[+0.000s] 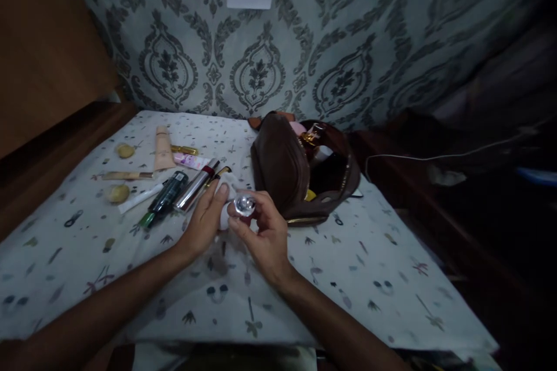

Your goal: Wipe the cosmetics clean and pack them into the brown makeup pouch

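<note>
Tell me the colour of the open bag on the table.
The bag is dark brown; it shows best in the head view.

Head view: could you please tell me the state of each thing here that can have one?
Brown bag, unzipped and open, things inside
Clear-topped container, held in the right hand
White cloth, held in the left hand
Dark bottle, lying on its side
Beige tube, lying flat
Silver tube, lying flat

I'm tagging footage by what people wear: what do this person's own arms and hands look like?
The left hand and right hand are ungloved. The visible stretches of the left forearm and right forearm show no sleeve, watch or bracelet. Dim light and hidden fingers leave rings uncertain.
</note>
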A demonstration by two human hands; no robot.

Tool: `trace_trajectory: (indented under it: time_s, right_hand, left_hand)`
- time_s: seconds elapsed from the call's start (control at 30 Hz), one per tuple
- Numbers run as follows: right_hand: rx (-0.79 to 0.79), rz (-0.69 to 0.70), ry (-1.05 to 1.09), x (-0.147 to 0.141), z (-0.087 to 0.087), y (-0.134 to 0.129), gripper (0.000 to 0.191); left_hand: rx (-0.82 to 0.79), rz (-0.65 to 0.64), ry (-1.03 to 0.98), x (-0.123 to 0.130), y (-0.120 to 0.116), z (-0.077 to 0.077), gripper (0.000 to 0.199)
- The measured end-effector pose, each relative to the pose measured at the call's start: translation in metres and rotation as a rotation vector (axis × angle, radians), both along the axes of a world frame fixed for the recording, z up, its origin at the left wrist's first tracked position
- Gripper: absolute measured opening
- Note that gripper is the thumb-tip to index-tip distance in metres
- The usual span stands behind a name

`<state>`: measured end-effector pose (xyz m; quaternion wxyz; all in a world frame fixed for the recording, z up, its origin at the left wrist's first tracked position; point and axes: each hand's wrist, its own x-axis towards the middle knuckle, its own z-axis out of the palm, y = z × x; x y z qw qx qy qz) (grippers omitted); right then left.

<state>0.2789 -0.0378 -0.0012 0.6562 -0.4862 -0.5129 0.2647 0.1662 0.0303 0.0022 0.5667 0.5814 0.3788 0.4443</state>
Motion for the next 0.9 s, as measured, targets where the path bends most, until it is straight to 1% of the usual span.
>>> trace_trajectory:
  time_s: [0.07,0.17,0.23,0.3,0.37,0.4,0.43,0.5,0.53,0.6,0.67,0.7,0.73,0.8,0.83,0.9]
  right_hand:
    - [0.036,0.021,-0.048,0.004,0.007,-0.004,0.033]
    - [0.051,0.091,-0.129,0.015,0.021,-0.011,0.021]
    - [0.051,0.092,-0.147,0.026,0.032,-0.017,0.014]
    - [0.05,0.027,-0.138,0.043,0.045,-0.024,0.013]
    - [0.049,-0.091,-0.123,0.063,0.06,-0.032,0.015]
    - [0.061,-0.161,-0.122,0.074,0.068,-0.036,0.018]
    - [0.079,-0.224,-0.135,0.086,0.075,-0.039,0.021]
    - [0.114,-0.333,-0.199,0.107,0.088,-0.042,0.023]
    - [0.123,-0.38,-0.254,0.117,0.092,-0.042,0.022]
    - [0.121,-0.444,-0.379,0.134,0.097,-0.04,0.021]
    - [0.087,-0.465,-0.509,0.148,0.097,-0.036,0.02]
    - [0.062,-0.463,-0.574,0.154,0.096,-0.034,0.019]
    - [0.036,-0.459,-0.642,0.16,0.095,-0.032,0.018]
    - [-0.01,-0.453,-0.781,0.169,0.094,-0.031,0.017]
    - [-0.025,-0.449,-0.842,0.173,0.094,-0.03,0.016]
    - [-0.043,-0.43,-0.933,0.178,0.095,-0.031,0.014]
  left_hand:
    - [0.054,-0.024,0.046,-0.001,-0.001,0.004,0.041]
    - [0.06,-0.038,0.063,-0.002,-0.003,0.006,0.037]
    - [0.028,-0.051,0.074,-0.002,-0.004,0.008,0.035]
    - [0.015,-0.084,0.084,0.0,-0.003,0.011,0.033]
    - [0.07,-0.116,0.112,0.003,-0.001,0.018,0.03]
    - [0.143,-0.13,0.137,0.005,0.0,0.024,0.028]
    - [0.248,-0.152,0.17,0.007,0.001,0.03,0.024]
    - [0.528,-0.227,0.244,0.014,0.005,0.046,0.017]
    - [0.673,-0.271,0.281,0.02,0.007,0.055,0.018]
    - [0.922,-0.348,0.357,0.035,0.012,0.073,0.028]
    - [1.077,-0.41,0.436,0.057,0.018,0.089,0.029]
    - [1.107,-0.455,0.458,0.07,0.021,0.095,0.028]
    - [1.108,-0.537,0.472,0.083,0.023,0.1,0.026]
    - [1.059,-0.705,0.434,0.11,0.028,0.107,0.022]
    - [1.03,-0.771,0.416,0.122,0.029,0.109,0.023]
    - [0.997,-0.859,0.443,0.142,0.031,0.111,0.031]
